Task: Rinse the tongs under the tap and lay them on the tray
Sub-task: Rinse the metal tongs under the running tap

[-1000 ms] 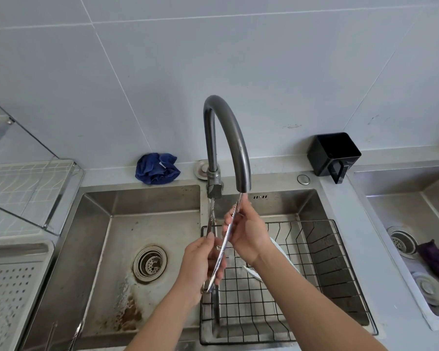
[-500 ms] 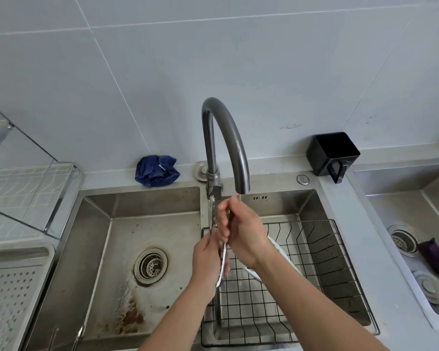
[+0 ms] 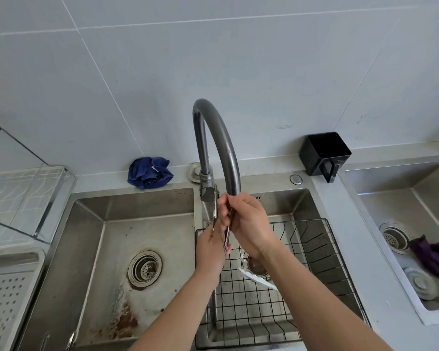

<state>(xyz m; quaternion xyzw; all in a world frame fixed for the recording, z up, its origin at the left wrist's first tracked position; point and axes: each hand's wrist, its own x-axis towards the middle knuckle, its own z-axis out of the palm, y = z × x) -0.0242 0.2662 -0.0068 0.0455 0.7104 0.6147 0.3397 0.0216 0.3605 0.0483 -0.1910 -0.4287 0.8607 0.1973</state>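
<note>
Two hands held the tongs [image 3: 226, 235] upright just under the tap [image 3: 214, 138] spout, likely so water ran down them: the left hand [image 3: 209, 252] curled round the lower end, the right hand [image 3: 250, 224] wrapped round the upper part. The tray [image 3: 8, 297] lay well apart, far left.

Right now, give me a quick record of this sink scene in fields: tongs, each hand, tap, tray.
held item: silvery metal tongs, roughly upright beneath the spout
left hand: grips the tongs' lower end
right hand: grips their upper part
water source: dark grey curved tap, spout just above the right hand
destination: pale perforated tray, far left, tongs not yet on it
below: black wire basket in the right basin
</note>
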